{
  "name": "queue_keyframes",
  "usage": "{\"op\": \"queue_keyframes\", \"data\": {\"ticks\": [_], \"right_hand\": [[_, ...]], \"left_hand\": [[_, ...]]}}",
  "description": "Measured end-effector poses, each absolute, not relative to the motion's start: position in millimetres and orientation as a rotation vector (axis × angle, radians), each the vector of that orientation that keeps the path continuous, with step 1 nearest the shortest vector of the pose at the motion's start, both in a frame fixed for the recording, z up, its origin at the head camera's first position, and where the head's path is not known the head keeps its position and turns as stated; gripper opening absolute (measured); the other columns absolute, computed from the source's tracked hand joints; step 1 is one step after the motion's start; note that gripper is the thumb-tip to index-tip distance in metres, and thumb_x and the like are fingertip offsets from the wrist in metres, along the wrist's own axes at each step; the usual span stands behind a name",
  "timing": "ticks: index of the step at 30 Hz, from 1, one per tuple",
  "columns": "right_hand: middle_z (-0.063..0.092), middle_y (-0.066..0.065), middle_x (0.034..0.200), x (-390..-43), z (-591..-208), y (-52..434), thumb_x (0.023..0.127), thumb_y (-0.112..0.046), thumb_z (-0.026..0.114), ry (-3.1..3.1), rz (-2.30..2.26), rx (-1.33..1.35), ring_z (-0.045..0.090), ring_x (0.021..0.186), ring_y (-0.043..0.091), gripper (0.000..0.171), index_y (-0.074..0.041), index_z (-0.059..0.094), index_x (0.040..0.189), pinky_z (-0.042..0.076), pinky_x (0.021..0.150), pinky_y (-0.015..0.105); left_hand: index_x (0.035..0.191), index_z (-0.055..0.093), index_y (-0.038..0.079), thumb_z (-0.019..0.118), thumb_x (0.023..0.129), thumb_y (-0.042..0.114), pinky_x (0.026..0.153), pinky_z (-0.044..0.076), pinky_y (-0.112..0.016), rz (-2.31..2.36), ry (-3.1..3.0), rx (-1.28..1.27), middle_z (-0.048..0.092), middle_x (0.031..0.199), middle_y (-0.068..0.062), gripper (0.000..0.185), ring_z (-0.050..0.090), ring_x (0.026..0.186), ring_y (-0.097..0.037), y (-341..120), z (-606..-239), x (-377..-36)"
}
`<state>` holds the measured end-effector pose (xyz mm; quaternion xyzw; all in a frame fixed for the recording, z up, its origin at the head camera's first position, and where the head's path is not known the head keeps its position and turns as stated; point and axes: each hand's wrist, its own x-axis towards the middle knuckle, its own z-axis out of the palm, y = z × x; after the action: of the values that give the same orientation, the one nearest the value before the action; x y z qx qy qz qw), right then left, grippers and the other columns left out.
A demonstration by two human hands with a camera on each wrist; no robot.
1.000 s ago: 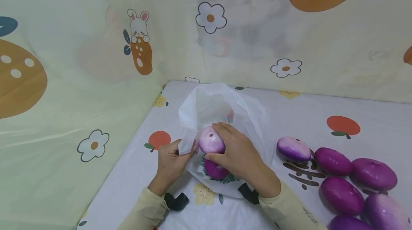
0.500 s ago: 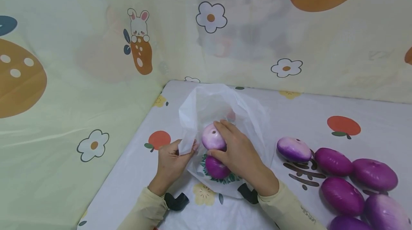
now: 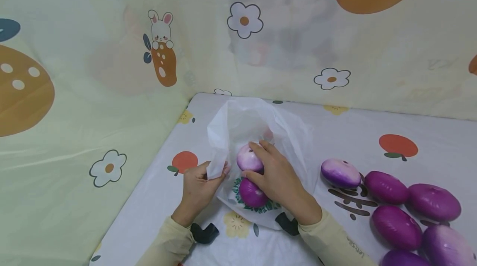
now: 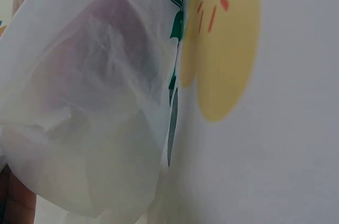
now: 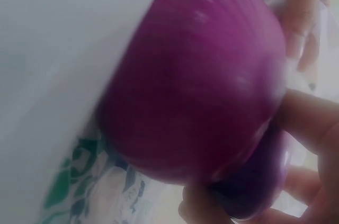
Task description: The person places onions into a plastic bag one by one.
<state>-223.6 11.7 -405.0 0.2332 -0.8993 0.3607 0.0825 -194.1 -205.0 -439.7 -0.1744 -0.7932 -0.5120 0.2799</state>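
Note:
A thin white plastic bag stands open on the patterned tabletop. My left hand pinches the bag's left rim and holds the mouth open. My right hand grips a pale purple onion inside the bag's mouth, just above a darker purple onion lying in the bag. In the right wrist view the dark onion fills the frame and my fingers curl round the held one. The left wrist view shows only the bag's film and the tablecloth print.
Several more purple onions lie loose on the table to the right of the bag. A cartoon-printed curtain walls the table at the back and left. Black wrist straps sit on both sleeves.
My right hand has pushed the pale onion a little deeper and rightward into the bag. The left hand keeps its pinch on the rim unchanged.

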Motion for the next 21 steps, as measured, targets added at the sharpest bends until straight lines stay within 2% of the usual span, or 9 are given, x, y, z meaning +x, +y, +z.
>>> {"op": "queue_keyframes", "data": {"ticks": [4, 9, 21], "right_hand": [[0.053, 0.031, 0.146, -224.5, -406.8, 12.0, 0.086, -0.023, 0.086, -2.694, 1.103, 0.725, 0.061, 0.124, 0.048, 0.068, -0.002, 0.058, 0.145, 0.050, 0.101, 0.061], [0.050, 0.034, 0.147, -224.9, -411.8, 12.5, 0.091, -0.018, 0.073, -2.711, 1.116, 0.775, 0.059, 0.125, 0.051, 0.061, 0.002, 0.056, 0.146, 0.047, 0.104, 0.061], [0.047, 0.036, 0.150, -223.9, -412.5, 10.8, 0.099, -0.010, 0.059, -2.799, 1.105, 0.807, 0.050, 0.137, 0.050, 0.049, 0.004, 0.054, 0.146, 0.039, 0.113, 0.059]], "left_hand": [[0.096, 0.080, 0.000, 0.086, 0.081, -0.003, 0.058, 0.053, -0.021, -1.369, -2.124, -0.467, 0.079, 0.083, -0.010, 0.016, 0.064, 0.067, -0.008, -205.0, -440.2, -194.4], [0.095, 0.080, 0.000, 0.085, 0.082, -0.004, 0.058, 0.054, -0.021, -1.382, -2.117, -0.472, 0.078, 0.082, -0.011, 0.014, 0.065, 0.067, -0.007, -204.9, -440.1, -195.2], [0.094, 0.080, 0.001, 0.085, 0.081, -0.004, 0.056, 0.052, -0.020, -1.369, -2.108, -0.477, 0.078, 0.080, -0.010, 0.015, 0.063, 0.066, -0.005, -205.1, -440.7, -195.1]]}}
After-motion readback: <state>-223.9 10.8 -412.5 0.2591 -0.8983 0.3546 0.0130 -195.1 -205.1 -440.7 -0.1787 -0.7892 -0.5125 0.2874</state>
